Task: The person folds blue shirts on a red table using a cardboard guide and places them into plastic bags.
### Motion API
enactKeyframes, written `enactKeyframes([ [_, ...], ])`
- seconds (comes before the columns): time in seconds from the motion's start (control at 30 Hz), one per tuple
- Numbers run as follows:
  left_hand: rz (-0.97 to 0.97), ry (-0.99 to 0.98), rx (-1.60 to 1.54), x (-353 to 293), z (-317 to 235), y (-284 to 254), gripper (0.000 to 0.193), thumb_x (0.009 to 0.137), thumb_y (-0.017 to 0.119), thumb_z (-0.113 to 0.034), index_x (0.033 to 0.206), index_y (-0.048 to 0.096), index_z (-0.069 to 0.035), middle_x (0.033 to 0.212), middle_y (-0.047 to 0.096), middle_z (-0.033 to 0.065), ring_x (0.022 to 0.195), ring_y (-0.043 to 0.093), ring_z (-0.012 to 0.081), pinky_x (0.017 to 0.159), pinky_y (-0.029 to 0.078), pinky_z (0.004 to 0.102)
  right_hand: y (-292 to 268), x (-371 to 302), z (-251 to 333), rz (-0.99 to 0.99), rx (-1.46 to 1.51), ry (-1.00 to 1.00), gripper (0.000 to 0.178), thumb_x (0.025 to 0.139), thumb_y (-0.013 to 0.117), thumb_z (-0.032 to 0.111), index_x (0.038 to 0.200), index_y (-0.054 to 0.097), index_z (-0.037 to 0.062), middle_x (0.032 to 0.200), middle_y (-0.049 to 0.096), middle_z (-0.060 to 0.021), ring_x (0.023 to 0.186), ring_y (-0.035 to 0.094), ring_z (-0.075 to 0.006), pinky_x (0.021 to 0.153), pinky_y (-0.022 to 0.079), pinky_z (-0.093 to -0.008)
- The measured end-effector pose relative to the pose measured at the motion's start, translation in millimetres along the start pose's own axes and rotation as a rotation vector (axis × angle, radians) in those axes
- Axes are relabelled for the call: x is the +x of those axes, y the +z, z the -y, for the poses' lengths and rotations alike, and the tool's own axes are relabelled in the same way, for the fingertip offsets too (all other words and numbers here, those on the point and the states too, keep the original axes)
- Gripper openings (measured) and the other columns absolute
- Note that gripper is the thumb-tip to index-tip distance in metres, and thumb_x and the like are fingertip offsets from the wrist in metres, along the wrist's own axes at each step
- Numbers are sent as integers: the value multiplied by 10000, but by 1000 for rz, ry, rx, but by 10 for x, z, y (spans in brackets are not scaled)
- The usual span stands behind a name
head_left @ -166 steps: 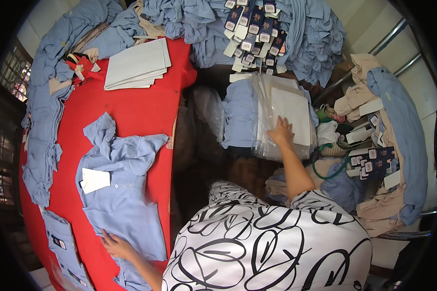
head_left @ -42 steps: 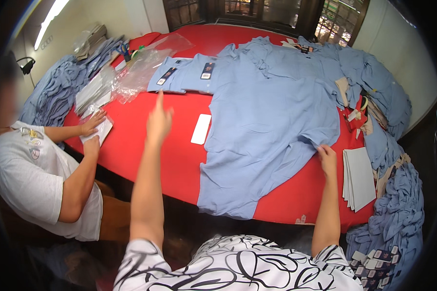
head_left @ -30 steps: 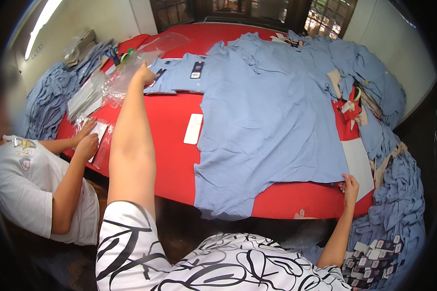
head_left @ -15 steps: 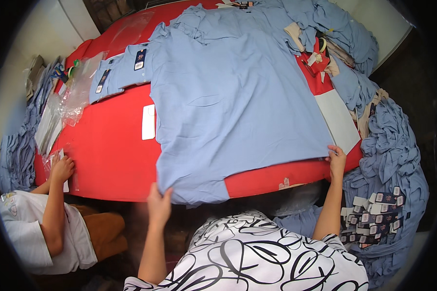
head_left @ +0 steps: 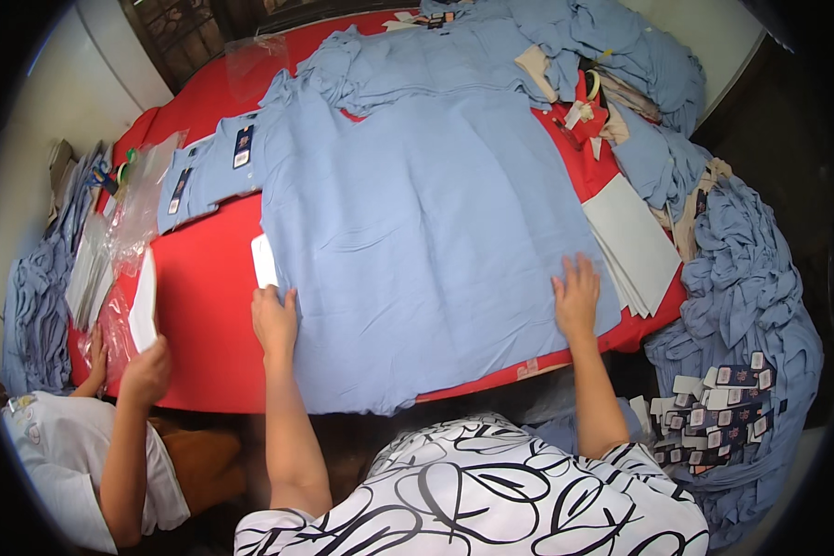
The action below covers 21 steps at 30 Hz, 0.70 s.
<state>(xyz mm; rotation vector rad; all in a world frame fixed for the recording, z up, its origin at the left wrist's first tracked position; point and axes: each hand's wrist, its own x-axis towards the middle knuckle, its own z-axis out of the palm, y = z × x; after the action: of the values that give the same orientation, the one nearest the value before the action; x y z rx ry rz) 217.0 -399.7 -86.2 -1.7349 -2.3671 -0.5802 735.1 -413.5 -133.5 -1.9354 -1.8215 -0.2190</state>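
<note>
A light blue shirt lies spread over the red-covered table, its lower edge toward me. My right hand rests flat on the shirt near its lower right side, fingers spread. At the shirt's left edge is my left hand, thumb and fingers apart, its fingertips by the lower end of a white card. Whether they touch the card is hard to tell. The card lies partly beside the shirt on the red cloth.
Left of me, a co-worker's hand holds up a white board. Folded blue shirts with tags lie farther off, near clear plastic bags. White sheets, heaped blue garments and a bunch of tags are on the right.
Both my hands have let go of the shirt's lower corners. The right moved inward onto the cloth, the left up toward the white card. The shirt lies flatter; the co-worker has raised a white board.
</note>
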Motion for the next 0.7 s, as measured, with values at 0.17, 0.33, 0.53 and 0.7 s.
enactKeyframes([
  [0.17, -68, -463, -588, 5, 947, -9, 305, 864, 707, -234, 973, 573, 17, 763, 583, 113, 691, 559, 234, 697, 476, 365, -69, -250, -34, 124, 1, 70, 494, 928, 570, 243, 1387, 472, 89, 1494, 377, -157, 1405, 287, -380, 1147, 189, -542],
  [0.33, -85, -256, -274, 51, 368, -275, 283, 898, 671, -202, 1089, 605, -5, 1143, 591, 152, 971, 564, 269, 863, 468, 375, -113, -162, -397, 150, -38, 200, 530, 909, 599, 250, 1398, 461, 96, 1492, 373, -179, 1400, 282, -401, 1145, 178, -566],
  [0.53, -95, 137, -106, 891, 7, 429, 454, 962, 557, -292, 1362, 524, -81, 1493, 405, 115, 1373, 349, 334, 1106, 323, 413, 67, 558, -1027, 76, -265, 337, 557, 938, 555, 335, 1438, 418, 134, 1512, 348, -171, 1405, 275, -392, 1136, 153, -600],
  [0.7, 5, 43, 119, 1264, -14, 635, 512, 956, 528, -420, 1377, 529, -127, 1462, 432, 131, 1359, 366, 348, 1104, 319, 457, 189, 799, -1469, 42, -226, 420, 612, 931, 551, 435, 1439, 430, 116, 1495, 372, -185, 1385, 318, -366, 1118, 200, -583],
])
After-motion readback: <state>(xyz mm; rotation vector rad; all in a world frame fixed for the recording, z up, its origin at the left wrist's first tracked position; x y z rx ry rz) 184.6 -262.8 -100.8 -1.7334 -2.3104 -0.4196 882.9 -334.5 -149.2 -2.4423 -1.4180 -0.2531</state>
